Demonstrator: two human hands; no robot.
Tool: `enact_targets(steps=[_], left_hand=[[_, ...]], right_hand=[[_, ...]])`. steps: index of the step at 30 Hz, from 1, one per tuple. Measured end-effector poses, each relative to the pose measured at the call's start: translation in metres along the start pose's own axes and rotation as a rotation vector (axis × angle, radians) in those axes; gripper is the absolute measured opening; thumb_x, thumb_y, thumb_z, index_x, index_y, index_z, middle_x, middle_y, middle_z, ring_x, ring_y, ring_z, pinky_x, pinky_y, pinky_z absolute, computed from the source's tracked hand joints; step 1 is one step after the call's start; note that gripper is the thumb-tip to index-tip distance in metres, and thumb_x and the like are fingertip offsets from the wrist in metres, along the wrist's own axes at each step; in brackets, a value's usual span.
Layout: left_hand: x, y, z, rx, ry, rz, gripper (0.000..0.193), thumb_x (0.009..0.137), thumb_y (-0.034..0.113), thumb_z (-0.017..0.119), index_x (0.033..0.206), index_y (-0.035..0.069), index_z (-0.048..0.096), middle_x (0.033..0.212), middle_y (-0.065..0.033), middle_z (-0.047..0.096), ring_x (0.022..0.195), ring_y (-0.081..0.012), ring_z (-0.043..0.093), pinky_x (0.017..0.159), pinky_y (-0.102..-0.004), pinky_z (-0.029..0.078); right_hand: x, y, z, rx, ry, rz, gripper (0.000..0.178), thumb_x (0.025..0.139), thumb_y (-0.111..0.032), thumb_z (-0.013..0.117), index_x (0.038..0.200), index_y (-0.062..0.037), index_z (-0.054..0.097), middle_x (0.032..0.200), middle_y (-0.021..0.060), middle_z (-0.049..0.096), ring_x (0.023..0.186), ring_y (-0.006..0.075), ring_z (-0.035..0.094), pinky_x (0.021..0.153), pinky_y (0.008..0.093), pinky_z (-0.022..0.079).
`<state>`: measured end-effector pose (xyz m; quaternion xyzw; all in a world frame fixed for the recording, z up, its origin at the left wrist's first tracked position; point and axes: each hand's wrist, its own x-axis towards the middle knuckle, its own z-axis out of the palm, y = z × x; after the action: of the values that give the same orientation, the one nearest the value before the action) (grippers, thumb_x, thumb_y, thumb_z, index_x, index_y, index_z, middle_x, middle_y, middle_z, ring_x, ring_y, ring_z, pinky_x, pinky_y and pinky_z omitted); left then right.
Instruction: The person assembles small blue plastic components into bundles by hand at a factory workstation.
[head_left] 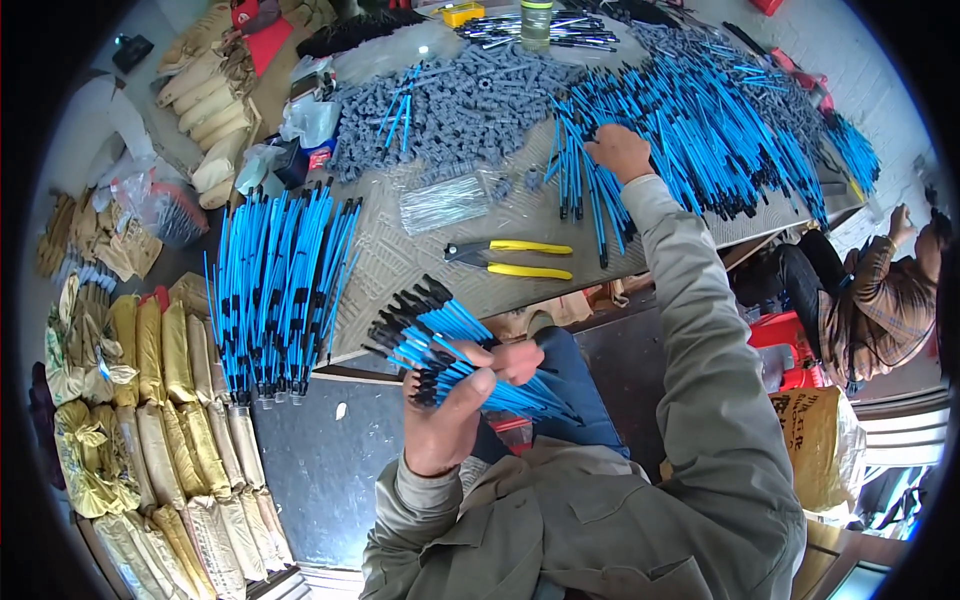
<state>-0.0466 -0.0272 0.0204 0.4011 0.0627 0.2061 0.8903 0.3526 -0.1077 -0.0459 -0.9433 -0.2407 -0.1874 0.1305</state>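
My left hand [447, 420] is closed round a bundle of thin blue rods with black ends [450, 322], held in front of my body off the table's near edge. The thumb lies across the rods and the fingertips show beyond them. Out to the right, my right hand [620, 152] is curled down at the left edge of a big heap of similar blue rods [710, 135]. Its fingertips are hidden, so what is in them cannot be made out. Cutting pliers with yellow handles [530, 246] lie on the table between the hands.
Another row of blue rods [280, 290] overhangs the table's left edge. Behind are a heap of grey plastic parts [460, 110], a clear packet of thin rods [445, 204] and a bottle [536, 25]. Stacked sacks [150, 350] stand left. Another person [880, 300] sits at right.
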Motion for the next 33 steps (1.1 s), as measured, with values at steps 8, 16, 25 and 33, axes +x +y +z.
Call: enact_targets(steps=[8, 16, 25, 33], left_hand=[[0.004, -0.017, -0.019, 0.148, -0.023, -0.144, 0.023, 0.090, 0.009, 0.051, 0.112, 0.003, 0.051, 0.099, -0.0234, 0.063, 0.092, -0.0328, 0.064, 0.082, -0.0461, 0.051], [0.035, -0.020, -0.017, 0.150, 0.223, -0.025, 0.027, 0.092, 0.013, 0.050, 0.114, -0.003, 0.050, 0.100, -0.0195, 0.063, 0.091, -0.0286, 0.064, 0.078, -0.0370, 0.052], [0.032, -0.036, -0.007, 0.063, 0.199, 0.165, 0.016, 0.092, 0.011, 0.052, 0.103, 0.000, 0.057, 0.089, -0.0094, 0.064, 0.080, -0.0131, 0.060, 0.068, -0.0280, 0.048], [0.019, -0.039, -0.015, 0.354, 0.113, 0.292, 0.010, 0.088, 0.003, 0.057, 0.098, 0.002, 0.059, 0.081, -0.0048, 0.063, 0.069, -0.0099, 0.058, 0.063, -0.0249, 0.046]], right_hand=[[-0.029, 0.002, -0.056, 0.873, 0.364, 0.098, 0.021, 0.080, -0.022, 0.069, 0.082, -0.0033, 0.060, 0.068, 0.0007, 0.056, 0.062, 0.0075, 0.050, 0.053, 0.0242, 0.041], [-0.200, -0.051, -0.136, 1.208, 0.364, -0.043, 0.011, 0.082, -0.003, 0.064, 0.085, -0.0038, 0.054, 0.073, -0.0025, 0.051, 0.064, 0.0035, 0.047, 0.055, 0.0188, 0.037], [-0.261, -0.096, -0.114, 0.983, 0.133, -0.232, 0.019, 0.073, 0.004, 0.069, 0.086, -0.0008, 0.056, 0.072, 0.0065, 0.055, 0.058, 0.0105, 0.051, 0.054, 0.0218, 0.041], [-0.272, -0.101, -0.103, 1.014, 0.071, -0.323, 0.024, 0.073, -0.001, 0.072, 0.089, -0.0012, 0.055, 0.075, 0.0072, 0.055, 0.062, 0.0125, 0.056, 0.054, 0.0234, 0.044]])
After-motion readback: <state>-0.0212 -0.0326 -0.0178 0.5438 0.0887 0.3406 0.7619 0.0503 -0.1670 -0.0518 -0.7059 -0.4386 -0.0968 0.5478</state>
